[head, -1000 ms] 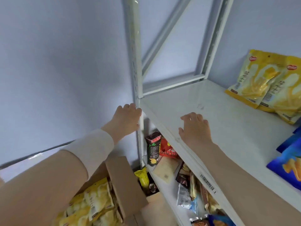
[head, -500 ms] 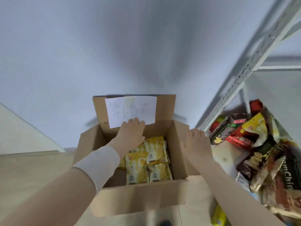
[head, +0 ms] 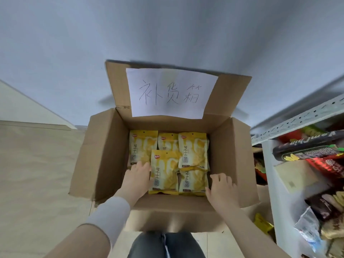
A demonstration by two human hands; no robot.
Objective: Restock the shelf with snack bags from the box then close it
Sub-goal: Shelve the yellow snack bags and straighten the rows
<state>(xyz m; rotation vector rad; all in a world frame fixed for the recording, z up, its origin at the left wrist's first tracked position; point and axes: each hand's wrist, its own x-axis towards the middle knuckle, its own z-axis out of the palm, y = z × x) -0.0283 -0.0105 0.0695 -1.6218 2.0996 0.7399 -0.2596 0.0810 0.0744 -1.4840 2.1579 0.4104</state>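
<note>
An open cardboard box (head: 104,155) sits on the floor in front of me, with a white handwritten paper label (head: 172,93) on its raised back flap. Several yellow snack bags (head: 192,152) lie flat inside. My left hand (head: 136,176) is inside the box with fingers spread, touching the left edge of the front yellow bag (head: 164,174). My right hand (head: 220,188) rests, fingers apart, at the right edge of the lower right bag (head: 192,181). Neither hand has lifted a bag.
A white metal shelf (head: 279,127) stands at the right, its lower level packed with mixed snack packs (head: 305,151). A yellow packet (head: 262,223) lies on the floor by the shelf. My knees (head: 165,244) are below the box. Pale wooden floor spreads to the left.
My view swung from the upper shelf down to the box. Both hands left the shelf edge and have dropped into the box onto the yellow bags.
</note>
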